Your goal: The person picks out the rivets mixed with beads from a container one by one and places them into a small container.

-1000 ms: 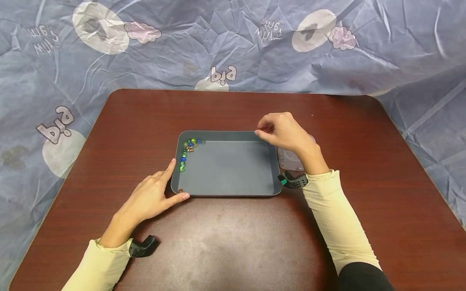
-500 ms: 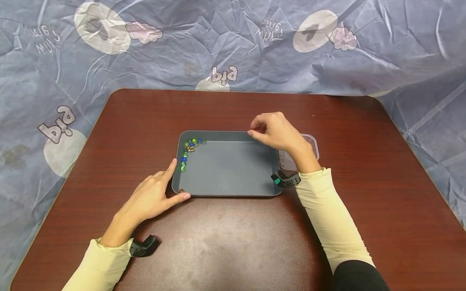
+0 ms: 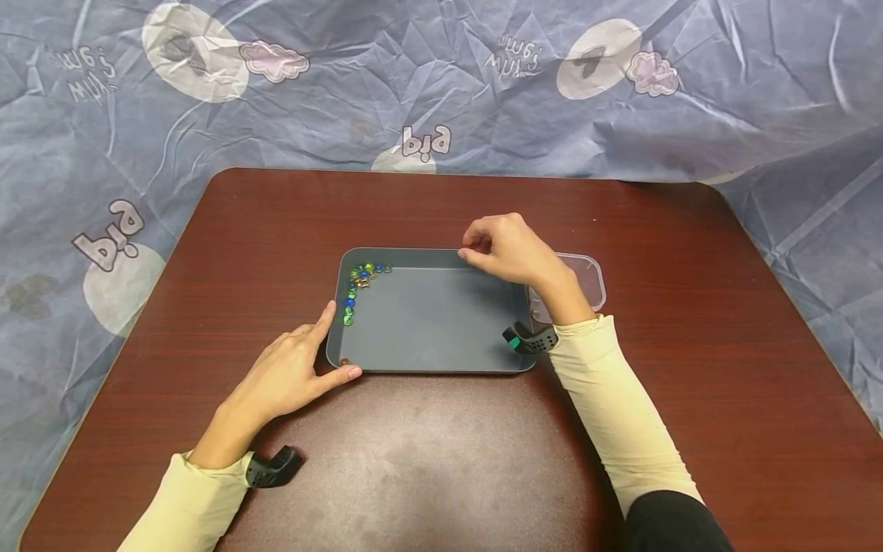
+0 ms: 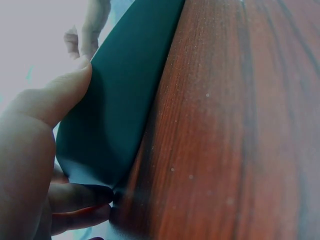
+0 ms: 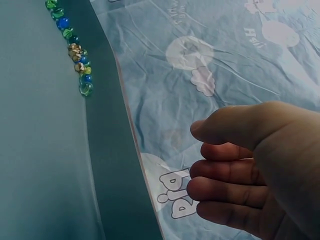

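A grey rectangular tray (image 3: 434,318) lies on the table. Along its left wall and into the far left corner runs a line of green, blue and yellow glass marbles (image 3: 348,303), with small gold-coloured pieces (image 3: 362,283) among them. One brownish marble (image 3: 345,362) sits in the near left corner. My left hand (image 3: 279,376) is spread round that corner, its thumb resting on the near rim and its fingers against the left side. Over the far rim, right of the middle, my right hand (image 3: 509,249) hovers with loosely bent fingers; the right wrist view shows nothing between them.
Just right of the tray stands a clear plastic container (image 3: 586,280), partly hidden behind the right forearm. The brown wooden table (image 3: 428,452) reaches back to a wrinkled, printed blue-grey cloth (image 3: 345,92). Each wrist wears a dark strap.
My right hand has slid leftward along the tray's far rim, uncovering more of the plastic container. The left hand, the tray and the marbles have stayed put.
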### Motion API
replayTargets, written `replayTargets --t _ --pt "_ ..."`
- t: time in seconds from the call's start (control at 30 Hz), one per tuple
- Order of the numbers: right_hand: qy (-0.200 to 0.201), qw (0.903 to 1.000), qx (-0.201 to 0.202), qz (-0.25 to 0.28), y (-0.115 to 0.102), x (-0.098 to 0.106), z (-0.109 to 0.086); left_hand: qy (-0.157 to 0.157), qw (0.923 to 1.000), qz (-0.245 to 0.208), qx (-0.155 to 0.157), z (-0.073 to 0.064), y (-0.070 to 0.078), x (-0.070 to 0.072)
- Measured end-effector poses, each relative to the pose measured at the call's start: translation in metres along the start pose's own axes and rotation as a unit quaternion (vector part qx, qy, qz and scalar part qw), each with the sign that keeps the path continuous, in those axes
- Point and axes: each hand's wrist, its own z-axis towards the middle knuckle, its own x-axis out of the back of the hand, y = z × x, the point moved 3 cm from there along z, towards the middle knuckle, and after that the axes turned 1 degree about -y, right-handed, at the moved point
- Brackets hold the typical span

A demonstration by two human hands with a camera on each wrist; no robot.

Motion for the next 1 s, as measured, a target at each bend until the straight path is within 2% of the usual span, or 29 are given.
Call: replayTargets --t 0.37,0.6,1.0 --pt "-0.018 0.9997 0.008 0.015 -0.006 -0.011 0.012 -0.006 1.0000 -0.001 0.004 0.000 0.001 0.001" --pt "-0.033 0.9991 -0.002 0.025 -0.009 -0.017 0.021 -0.009 0.9999 -0.002 0.006 0.001 0.001 0.002" --pt "-0.046 0.9980 0.019 0.039 -0.017 -0.030 0.037 -0.005 1.0000 0.000 0.004 0.001 0.000 0.001"
